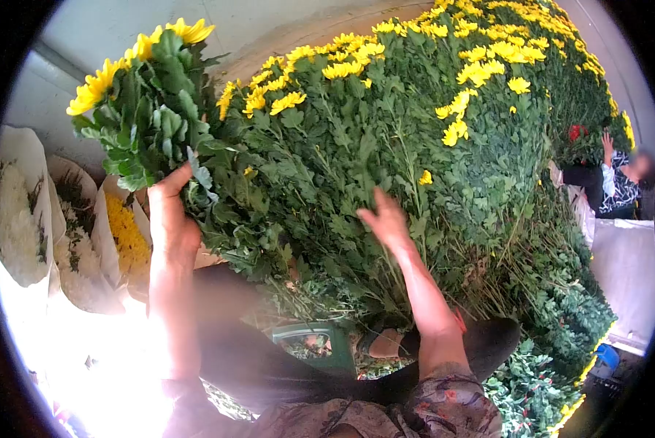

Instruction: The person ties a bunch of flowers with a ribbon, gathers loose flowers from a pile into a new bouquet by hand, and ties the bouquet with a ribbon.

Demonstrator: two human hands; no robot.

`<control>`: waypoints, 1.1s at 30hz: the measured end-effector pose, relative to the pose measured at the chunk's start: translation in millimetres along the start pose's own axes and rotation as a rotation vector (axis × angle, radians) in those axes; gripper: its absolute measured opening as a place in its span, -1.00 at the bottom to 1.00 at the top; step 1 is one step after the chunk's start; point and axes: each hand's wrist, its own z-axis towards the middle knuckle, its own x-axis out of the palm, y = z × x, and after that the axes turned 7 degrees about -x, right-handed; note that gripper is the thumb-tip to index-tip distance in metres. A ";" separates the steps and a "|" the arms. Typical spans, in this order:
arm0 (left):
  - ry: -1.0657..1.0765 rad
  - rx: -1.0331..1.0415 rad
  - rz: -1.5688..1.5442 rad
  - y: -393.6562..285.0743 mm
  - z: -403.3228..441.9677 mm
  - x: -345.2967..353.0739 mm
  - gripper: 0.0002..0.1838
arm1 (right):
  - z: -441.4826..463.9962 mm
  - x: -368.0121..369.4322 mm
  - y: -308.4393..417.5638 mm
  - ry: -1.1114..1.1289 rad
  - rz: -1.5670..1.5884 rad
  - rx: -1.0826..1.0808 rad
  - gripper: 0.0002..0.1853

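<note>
One leafy, yellow-flowered heap (356, 139) lines a pale grey wall (108, 36). I see the left hand (172, 208) grasping a green-leaved, yellow-flowered bunch (156, 109); the right hand (386, 219) is released.

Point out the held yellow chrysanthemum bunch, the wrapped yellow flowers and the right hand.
Held yellow chrysanthemum bunch (152, 109): head view, on the leaves below the blooms.
Wrapped yellow flowers (126, 233): head view, on the massed blooms.
Right hand (386, 223): head view, on the middle of the hand.
</note>
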 end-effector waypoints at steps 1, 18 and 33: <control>-0.049 -0.004 0.004 -1.0 -1.6 2.7 -0.61 | -5.7 9.6 7.1 0.078 0.073 -0.063 -0.25; -0.091 0.054 0.113 5.2 -6.9 18.8 -0.55 | 93.0 -32.7 -70.7 -0.302 -0.338 0.264 -0.47; 0.019 0.005 0.023 -39.7 5.7 -73.8 -0.66 | -31.0 -105.3 106.4 -0.184 0.009 0.022 -0.68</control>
